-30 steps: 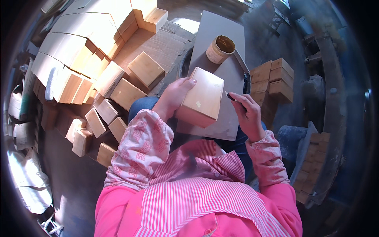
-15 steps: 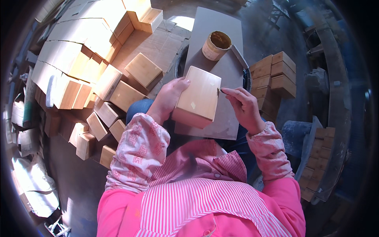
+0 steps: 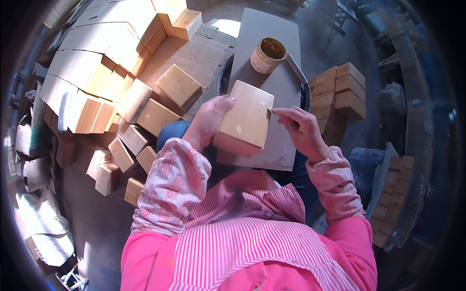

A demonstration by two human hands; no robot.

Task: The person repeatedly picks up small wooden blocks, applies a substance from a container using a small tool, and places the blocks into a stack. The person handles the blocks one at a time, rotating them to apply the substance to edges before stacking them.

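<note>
Gripping a box by its left side in the head view, the left hand is closing round it, the thumb pressing on the top face and the other fingers hiding from sight. The box is resting in that hand over the near half of a grey board, covering part of the board's left edge; whether it is also touching the board, I cannot tell. Two pale marks are showing on its top, one by its far right corner, the other towards its near left corner. The right hand is pinching a small dark tool, thumb and fingertips drawn together, and the tool is meeting the box's right edge, though its shape is too small to make out. An open tub, brown inside, is standing on the board's far half, nearer the right edge. Loose boxes are lying about the near edge of a cardboard sheet, and a box stack is standing beyond the board's right edge.
</note>
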